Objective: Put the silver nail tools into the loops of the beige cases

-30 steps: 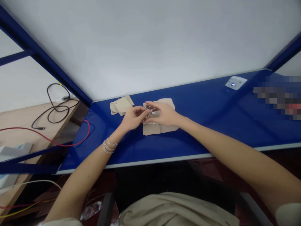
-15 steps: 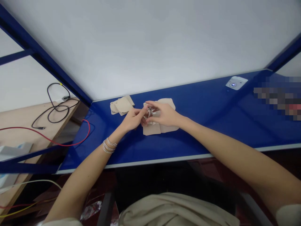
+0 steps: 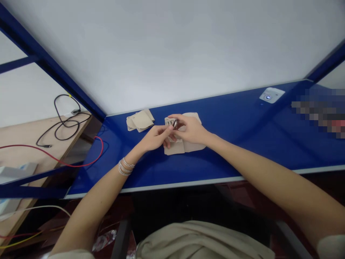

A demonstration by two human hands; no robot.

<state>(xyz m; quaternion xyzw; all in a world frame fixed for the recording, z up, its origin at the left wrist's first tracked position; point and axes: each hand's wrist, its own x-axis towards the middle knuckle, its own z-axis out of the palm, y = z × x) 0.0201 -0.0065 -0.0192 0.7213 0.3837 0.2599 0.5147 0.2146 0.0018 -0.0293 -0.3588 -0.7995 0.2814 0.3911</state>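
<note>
My left hand (image 3: pixel 155 138) and my right hand (image 3: pixel 190 130) meet over a stack of beige cards (image 3: pixel 185 146) on the blue table (image 3: pixel 231 144). Both hands pinch a small beige card with small metal pieces on it (image 3: pixel 171 123), held just above the stack. The left wrist wears silver bracelets (image 3: pixel 124 167). A second pile of beige cards (image 3: pixel 140 121) lies to the left of my hands, near the back edge of the table.
A white device with a lit button (image 3: pixel 271 95) sits at the back right. A red cable (image 3: pixel 81 163) and black cables (image 3: pixel 64 124) lie on the wooden bench (image 3: pixel 24 144) at left. Blue frame bars (image 3: pixel 51 73) rise at left. A blurred patch is at right.
The small card has been lifted slightly higher and tilted, and my left fingers have shifted under it. The arms have barely moved.
</note>
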